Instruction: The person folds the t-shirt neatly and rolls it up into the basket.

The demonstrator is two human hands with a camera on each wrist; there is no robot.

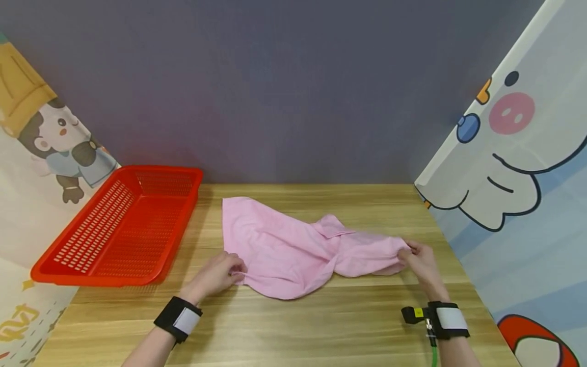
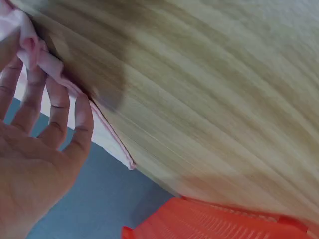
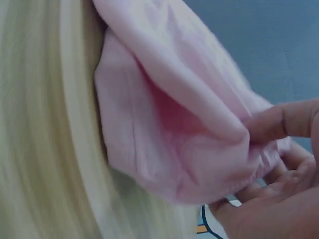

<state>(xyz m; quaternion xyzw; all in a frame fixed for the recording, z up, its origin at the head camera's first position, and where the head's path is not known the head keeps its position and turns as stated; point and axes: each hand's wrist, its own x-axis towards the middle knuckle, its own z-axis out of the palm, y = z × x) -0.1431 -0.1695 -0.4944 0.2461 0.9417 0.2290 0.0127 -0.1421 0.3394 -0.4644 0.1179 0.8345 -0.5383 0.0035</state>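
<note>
A pink cloth (image 1: pixel 284 244) lies spread and creased across the wooden table, wide at its left part and bunched narrow toward the right. At its lower left corner my left hand (image 1: pixel 219 272) pinches the edge; in the left wrist view the curled fingers (image 2: pixel 57 102) grip a fold of it. My right hand (image 1: pixel 422 262) pinches the cloth's right end. Close up in the right wrist view, thumb and fingers hold the pink fabric (image 3: pixel 174 124), which hangs in a loose, open fold beside the tabletop.
A red plastic basket (image 1: pixel 176 239) with perforated sides stands on the left of the wooden table (image 1: pixel 275 336). Behind the table rises a grey panel (image 1: pixel 293 92). Cartoon-printed sheets (image 1: pixel 518 168) flank both sides.
</note>
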